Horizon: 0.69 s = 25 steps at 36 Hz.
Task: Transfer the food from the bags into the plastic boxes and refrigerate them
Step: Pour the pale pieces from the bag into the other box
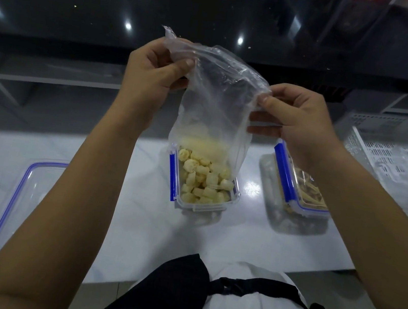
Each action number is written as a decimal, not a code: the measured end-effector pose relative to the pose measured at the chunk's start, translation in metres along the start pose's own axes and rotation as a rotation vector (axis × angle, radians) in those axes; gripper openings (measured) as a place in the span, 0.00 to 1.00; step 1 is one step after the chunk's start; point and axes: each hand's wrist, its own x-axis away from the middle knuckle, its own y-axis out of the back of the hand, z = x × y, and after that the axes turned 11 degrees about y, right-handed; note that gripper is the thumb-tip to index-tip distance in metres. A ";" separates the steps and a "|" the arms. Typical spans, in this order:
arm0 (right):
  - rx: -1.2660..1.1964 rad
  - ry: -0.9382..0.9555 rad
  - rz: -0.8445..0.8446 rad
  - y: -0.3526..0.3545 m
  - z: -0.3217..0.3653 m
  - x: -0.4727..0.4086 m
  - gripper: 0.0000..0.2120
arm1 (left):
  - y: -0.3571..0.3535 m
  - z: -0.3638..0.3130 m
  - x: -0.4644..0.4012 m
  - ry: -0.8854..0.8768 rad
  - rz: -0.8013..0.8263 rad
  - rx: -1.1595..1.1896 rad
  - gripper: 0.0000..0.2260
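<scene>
We held a clear, thin plastic bag [219, 103] upside-down over an open clear plastic box with blue latches [202, 183] on the white glossy counter [239, 229].

Our left hand [154, 74] pinched one top corner of the bag with fingers clamped on the film; our right hand [296, 118] pinched the other corner, thumb and fingertips closed on it. Pale yellow puffed snack pieces [201, 180] lay in the box, with crumbs clinging inside the bag just above. A loose clear lid with a blue seal [16, 202] sat near the counter's left front edge. A second, latched clear box [298, 193] stood to the right, apart from the first. A white perforated plastic basket [394, 158] sat at the far right. The counter between the boxes was bare.
</scene>
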 end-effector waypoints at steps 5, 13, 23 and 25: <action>-0.006 0.052 -0.020 0.005 0.005 0.000 0.04 | -0.001 0.002 0.002 0.003 0.015 0.010 0.08; -0.020 0.037 -0.028 0.009 0.004 0.002 0.05 | -0.007 -0.003 0.004 -0.006 0.006 0.000 0.06; 0.027 0.095 -0.138 0.024 0.006 0.015 0.03 | -0.024 0.002 0.007 0.024 -0.012 -0.007 0.12; 0.037 0.078 -0.188 0.032 0.002 0.020 0.02 | -0.030 0.002 0.007 0.033 -0.016 -0.001 0.13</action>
